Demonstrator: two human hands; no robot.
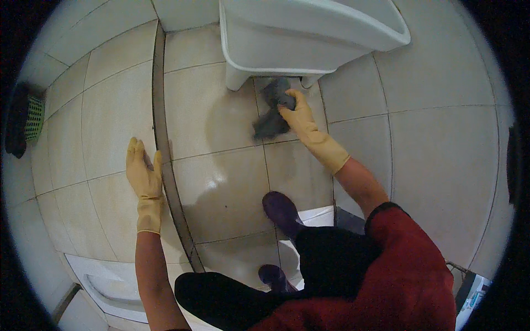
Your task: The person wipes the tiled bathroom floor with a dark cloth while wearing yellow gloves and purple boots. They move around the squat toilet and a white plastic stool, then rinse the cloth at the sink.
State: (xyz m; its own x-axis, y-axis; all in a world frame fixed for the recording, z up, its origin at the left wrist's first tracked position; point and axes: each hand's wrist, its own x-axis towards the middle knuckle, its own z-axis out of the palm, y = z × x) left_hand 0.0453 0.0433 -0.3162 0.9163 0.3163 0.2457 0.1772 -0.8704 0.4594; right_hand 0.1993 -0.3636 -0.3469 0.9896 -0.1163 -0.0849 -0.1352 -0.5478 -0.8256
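My right hand, in a yellow rubber glove, grips a dark grey cloth. The cloth is bunched at my fingers, and part of it spreads over the beige floor tiles. Right behind it stand the short legs of a white plastic tub. My left hand wears a matching glove and holds nothing. Its thumb is apart from the fingers, beside a narrow grey-brown strip that divides the tiled surface. Whether that palm presses on the tiles cannot be told.
A green perforated basket with dark fabric over it is at the far left. Lower left is a white fixture with a recess. Purple shoes are on my feet, near a white object. Tiled wall rises at the right.
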